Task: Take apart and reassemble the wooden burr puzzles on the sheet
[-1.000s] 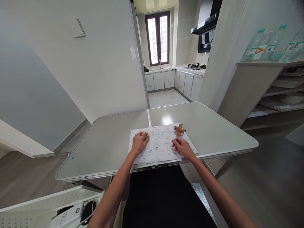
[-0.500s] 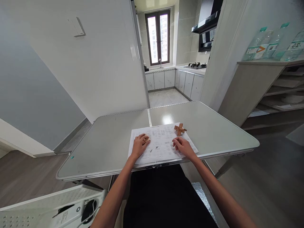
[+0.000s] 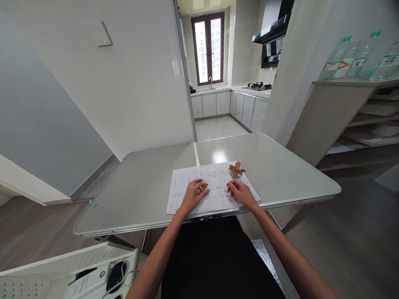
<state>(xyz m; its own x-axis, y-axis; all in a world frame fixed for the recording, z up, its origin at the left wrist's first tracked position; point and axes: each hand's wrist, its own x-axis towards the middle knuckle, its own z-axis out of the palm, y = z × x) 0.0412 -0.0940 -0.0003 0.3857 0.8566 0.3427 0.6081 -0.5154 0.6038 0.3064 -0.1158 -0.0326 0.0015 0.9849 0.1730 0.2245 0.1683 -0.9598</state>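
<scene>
A printed instruction sheet (image 3: 187,180) lies on the grey folding table (image 3: 143,187) in front of me. My left hand (image 3: 193,195) is closed round a small wooden puzzle piece (image 3: 204,189) near the middle of the sheet. My right hand (image 3: 240,192) rests on the sheet's right part with fingers bent and nothing visible in them. An assembled wooden cross-shaped puzzle (image 3: 236,170) stands on the sheet's far right corner, just beyond my right hand.
A white wall (image 3: 124,83) stands behind the table, with a kitchen doorway (image 3: 218,104) beyond. Shelves (image 3: 358,120) with water bottles (image 3: 358,58) on top are at the right. A white perforated crate (image 3: 71,270) with cables sits at lower left.
My left hand has carried the wooden piece from the sheet's left part rightward and nearer, toward the sheet's middle. My right hand has stayed almost still.
</scene>
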